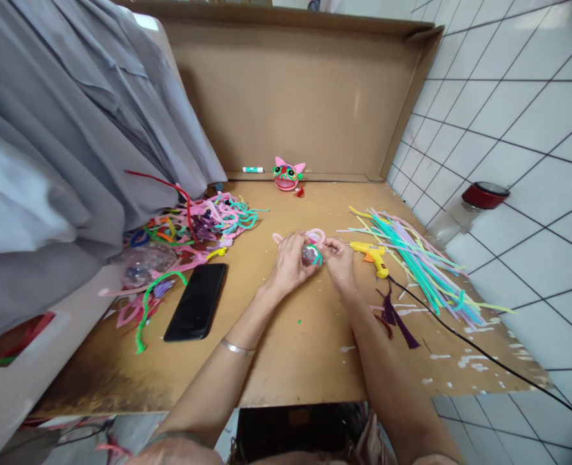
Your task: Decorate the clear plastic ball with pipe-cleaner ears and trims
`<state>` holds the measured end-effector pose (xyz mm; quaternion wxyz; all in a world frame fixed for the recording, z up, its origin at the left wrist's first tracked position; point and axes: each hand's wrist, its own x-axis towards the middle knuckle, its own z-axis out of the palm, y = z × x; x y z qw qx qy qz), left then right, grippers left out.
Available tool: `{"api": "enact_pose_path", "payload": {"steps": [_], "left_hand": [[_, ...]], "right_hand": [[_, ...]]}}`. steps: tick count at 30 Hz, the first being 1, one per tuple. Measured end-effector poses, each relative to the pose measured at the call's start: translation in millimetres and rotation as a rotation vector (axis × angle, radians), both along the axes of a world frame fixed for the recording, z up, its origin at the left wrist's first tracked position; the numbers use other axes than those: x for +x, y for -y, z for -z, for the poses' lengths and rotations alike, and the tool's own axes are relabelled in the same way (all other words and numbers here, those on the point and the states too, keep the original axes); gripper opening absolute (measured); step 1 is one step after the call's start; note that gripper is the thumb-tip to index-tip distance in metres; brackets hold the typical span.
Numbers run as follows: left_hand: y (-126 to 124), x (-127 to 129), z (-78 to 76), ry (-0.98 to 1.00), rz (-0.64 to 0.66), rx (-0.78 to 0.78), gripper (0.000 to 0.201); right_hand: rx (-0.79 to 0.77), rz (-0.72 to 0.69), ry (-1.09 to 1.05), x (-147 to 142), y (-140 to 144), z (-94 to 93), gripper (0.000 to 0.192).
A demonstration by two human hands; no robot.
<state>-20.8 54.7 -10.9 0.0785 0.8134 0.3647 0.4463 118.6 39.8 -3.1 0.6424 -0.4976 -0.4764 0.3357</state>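
Over the middle of the table, my left hand is wrapped round a small clear ball that carries green and pink pipe-cleaner pieces. A pink pipe-cleaner loop stands up at the ball's far side. Pressed against the ball's right side, my right hand has its fingers pinched together; what sits between them is too small to make out. Just right of that hand lies a yellow hot glue gun, its nozzle towards the fingers.
Pipe cleaners lie in a bundle at right and a tangled heap at left, near a black phone. A pink-eared face ornament and a marker are at the back. A purple tassel and black cord are at right.
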Motion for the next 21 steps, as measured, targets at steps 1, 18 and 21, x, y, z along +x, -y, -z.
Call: {"api": "enact_pose_path", "payload": {"steps": [1, 18, 21], "left_hand": [[0.0, 0.0, 0.4, 0.01, 0.007, -0.014, 0.04], [4.9, 2.2, -1.8, 0.158, 0.013, -0.202, 0.03], [5.4, 1.8, -2.9, 0.169, -0.013, -0.227, 0.032]], "right_hand": [[-0.003, -0.003, 0.002, 0.8, -0.5, 0.5, 0.022], [-0.037, -0.041, -0.032, 5.3, -0.5, 1.9, 0.028], [-0.042, -0.016, -0.028, 5.4, -1.9, 4.2, 0.026]]}}
